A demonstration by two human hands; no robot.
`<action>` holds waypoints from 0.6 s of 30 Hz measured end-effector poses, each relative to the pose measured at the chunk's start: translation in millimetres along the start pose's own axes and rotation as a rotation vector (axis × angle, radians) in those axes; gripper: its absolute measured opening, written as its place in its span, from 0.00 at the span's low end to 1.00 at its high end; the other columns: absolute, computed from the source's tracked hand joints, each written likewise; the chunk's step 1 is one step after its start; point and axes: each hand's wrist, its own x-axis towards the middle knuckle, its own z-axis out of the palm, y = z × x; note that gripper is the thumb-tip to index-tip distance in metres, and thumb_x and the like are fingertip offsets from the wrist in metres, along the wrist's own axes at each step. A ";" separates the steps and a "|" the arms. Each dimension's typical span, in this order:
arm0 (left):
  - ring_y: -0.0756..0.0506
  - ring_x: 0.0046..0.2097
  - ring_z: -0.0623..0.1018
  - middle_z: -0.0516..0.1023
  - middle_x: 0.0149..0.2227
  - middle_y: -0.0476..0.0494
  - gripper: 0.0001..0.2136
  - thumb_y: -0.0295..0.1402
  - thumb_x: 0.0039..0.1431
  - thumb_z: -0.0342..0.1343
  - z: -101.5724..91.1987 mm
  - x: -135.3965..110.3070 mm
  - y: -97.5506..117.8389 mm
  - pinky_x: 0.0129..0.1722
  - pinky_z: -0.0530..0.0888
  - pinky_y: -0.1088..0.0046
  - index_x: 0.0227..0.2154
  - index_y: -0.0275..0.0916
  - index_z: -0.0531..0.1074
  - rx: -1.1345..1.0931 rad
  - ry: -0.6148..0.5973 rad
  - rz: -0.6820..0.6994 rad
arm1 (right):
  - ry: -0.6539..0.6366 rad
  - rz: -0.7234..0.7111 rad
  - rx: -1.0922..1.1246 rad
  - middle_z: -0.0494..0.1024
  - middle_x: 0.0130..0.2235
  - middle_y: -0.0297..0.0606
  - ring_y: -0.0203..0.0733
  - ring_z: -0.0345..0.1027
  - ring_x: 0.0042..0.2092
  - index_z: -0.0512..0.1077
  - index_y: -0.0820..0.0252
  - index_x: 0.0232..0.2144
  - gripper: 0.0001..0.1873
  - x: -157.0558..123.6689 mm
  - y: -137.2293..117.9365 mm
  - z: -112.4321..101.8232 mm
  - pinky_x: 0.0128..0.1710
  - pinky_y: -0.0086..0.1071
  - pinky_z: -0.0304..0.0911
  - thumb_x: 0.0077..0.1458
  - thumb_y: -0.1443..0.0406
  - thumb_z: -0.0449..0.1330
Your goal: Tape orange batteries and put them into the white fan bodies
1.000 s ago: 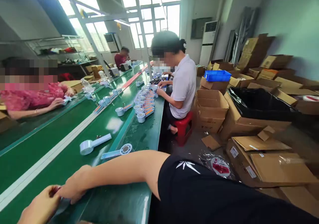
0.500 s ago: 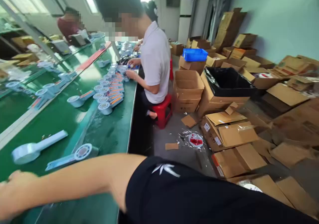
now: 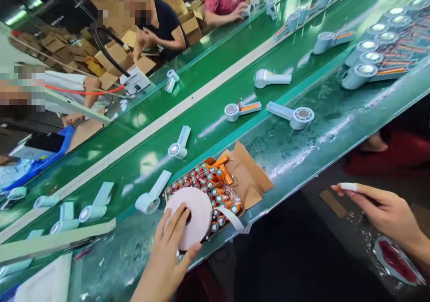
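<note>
On the green bench [image 3: 302, 149], a cardboard tray [image 3: 251, 176] of orange cells [image 3: 204, 176] bears a white tape roll [image 3: 198, 212], likely light, stiff, best gripped by its rim, with the left hand [image 3: 168, 248] spread flat on it, while the right hand [image 3: 383, 210], well apart, pinches a limp tape strip [image 3: 347, 187].

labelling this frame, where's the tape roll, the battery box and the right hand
tape roll [image 3: 201, 208], head view, flat white face
battery box [image 3: 250, 181], head view, bare cardboard flap
right hand [image 3: 386, 212], head view, middle of the hand

No lettering can be read on the tape roll [image 3: 198, 210], batteries [image 3: 205, 179] or carton [image 3: 251, 179].
</note>
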 end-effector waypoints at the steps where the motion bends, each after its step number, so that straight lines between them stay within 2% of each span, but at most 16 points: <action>1: 0.30 0.70 0.62 0.64 0.70 0.35 0.33 0.41 0.62 0.58 2.7 -11.5 1.2 0.65 0.67 0.46 0.69 0.46 0.58 0.022 0.002 0.003 | -0.019 -0.020 0.017 0.86 0.42 0.39 0.49 0.83 0.40 0.83 0.40 0.44 0.10 -2.8 -5.0 3.4 0.40 0.38 0.79 0.64 0.58 0.62; 3: 0.30 0.69 0.65 0.66 0.68 0.33 0.31 0.38 0.61 0.59 1.4 -17.9 5.2 0.64 0.69 0.46 0.67 0.45 0.60 0.035 0.036 0.032 | -0.134 -0.138 0.070 0.86 0.40 0.38 0.48 0.82 0.39 0.83 0.44 0.42 0.09 6.2 -35.7 22.2 0.40 0.39 0.78 0.63 0.58 0.63; 5: 0.31 0.66 0.68 0.71 0.63 0.33 0.27 0.35 0.61 0.60 -8.5 -12.7 13.2 0.64 0.69 0.47 0.63 0.45 0.64 0.028 0.118 0.074 | -0.298 -0.216 0.130 0.85 0.36 0.37 0.43 0.79 0.33 0.82 0.48 0.45 0.11 24.7 -82.2 51.2 0.36 0.36 0.75 0.65 0.58 0.61; 8: 0.30 0.67 0.67 0.77 0.55 0.35 0.24 0.33 0.58 0.63 -28.1 -4.8 30.7 0.65 0.66 0.45 0.58 0.44 0.68 0.050 0.349 0.074 | -0.653 -0.207 0.275 0.78 0.25 0.28 0.35 0.68 0.24 0.71 0.54 0.61 0.26 38.9 -153.0 94.5 0.25 0.27 0.63 0.64 0.53 0.63; 9: 0.29 0.67 0.66 0.78 0.53 0.36 0.24 0.32 0.56 0.65 -32.5 -4.1 36.3 0.66 0.65 0.44 0.56 0.45 0.70 0.061 0.419 0.073 | -0.788 -0.200 0.323 0.76 0.24 0.26 0.33 0.65 0.23 0.70 0.55 0.61 0.30 36.5 -171.3 106.6 0.23 0.26 0.60 0.61 0.51 0.66; 10: 0.29 0.68 0.65 0.79 0.50 0.37 0.24 0.32 0.54 0.67 -34.6 -4.0 40.8 0.66 0.65 0.43 0.54 0.45 0.71 0.063 0.470 0.073 | -0.908 -0.213 0.355 0.75 0.24 0.25 0.32 0.64 0.22 0.74 0.57 0.56 0.27 30.9 -185.2 117.5 0.22 0.25 0.57 0.60 0.50 0.66; 12: 0.29 0.67 0.67 0.81 0.46 0.41 0.21 0.32 0.50 0.69 -32.4 -3.9 46.0 0.66 0.65 0.42 0.48 0.47 0.75 0.000 0.555 0.018 | -1.090 -0.327 0.368 0.73 0.23 0.27 0.30 0.61 0.22 0.78 0.59 0.38 0.19 13.7 -198.9 136.4 0.22 0.25 0.53 0.62 0.49 0.64; 14: 0.30 0.61 0.74 0.82 0.45 0.43 0.20 0.34 0.47 0.71 -23.1 -2.1 47.1 0.65 0.67 0.41 0.45 0.47 0.77 -0.152 0.681 -0.166 | -1.188 -0.513 0.274 0.72 0.22 0.29 0.30 0.61 0.23 0.75 0.59 0.26 0.21 -4.3 -196.1 149.7 0.23 0.26 0.51 0.66 0.53 0.60; 16: 0.32 0.52 0.80 0.81 0.47 0.43 0.22 0.36 0.48 0.70 -10.0 1.0 46.7 0.59 0.74 0.43 0.48 0.45 0.77 -0.330 0.835 -0.412 | -1.220 -0.618 0.092 0.74 0.22 0.30 0.33 0.63 0.23 0.76 0.57 0.27 0.18 -14.7 -184.4 155.1 0.24 0.29 0.51 0.66 0.56 0.60; 18: 0.37 0.42 0.82 0.81 0.47 0.41 0.27 0.36 0.47 0.70 3.9 3.0 47.0 0.49 0.81 0.48 0.53 0.41 0.76 -0.508 0.950 -0.611 | -1.219 -0.582 -0.006 0.75 0.23 0.28 0.34 0.64 0.23 0.78 0.55 0.33 0.12 -12.3 -173.2 152.8 0.23 0.29 0.52 0.63 0.54 0.63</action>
